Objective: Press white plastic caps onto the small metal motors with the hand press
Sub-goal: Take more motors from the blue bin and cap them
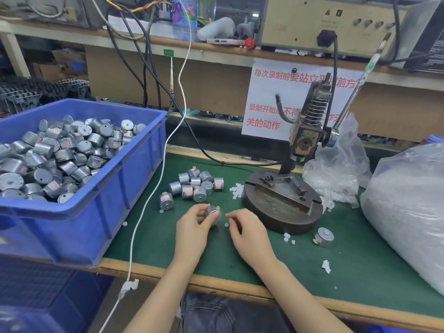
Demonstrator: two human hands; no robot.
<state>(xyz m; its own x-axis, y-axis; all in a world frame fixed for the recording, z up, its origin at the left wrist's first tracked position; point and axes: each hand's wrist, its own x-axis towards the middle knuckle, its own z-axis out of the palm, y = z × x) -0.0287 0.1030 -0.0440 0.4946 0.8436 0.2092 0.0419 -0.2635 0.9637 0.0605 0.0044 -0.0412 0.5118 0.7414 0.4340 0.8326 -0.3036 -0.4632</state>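
Left hand (192, 227) grips motor (212, 211) beside right hand (249, 230).

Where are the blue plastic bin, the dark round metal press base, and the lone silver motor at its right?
Blue plastic bin (134, 186): head view, right outer wall.
Dark round metal press base (288, 223): head view, front rim.
Lone silver motor (324, 234): head view, top face.

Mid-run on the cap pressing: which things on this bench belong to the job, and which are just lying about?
Job: motor in left hand; white cap pinched by right hand; hand press; loose motors; loose caps; blue bin of motors; bag of caps.
Lying about: white cable; phone; paper notice; paper scrap.
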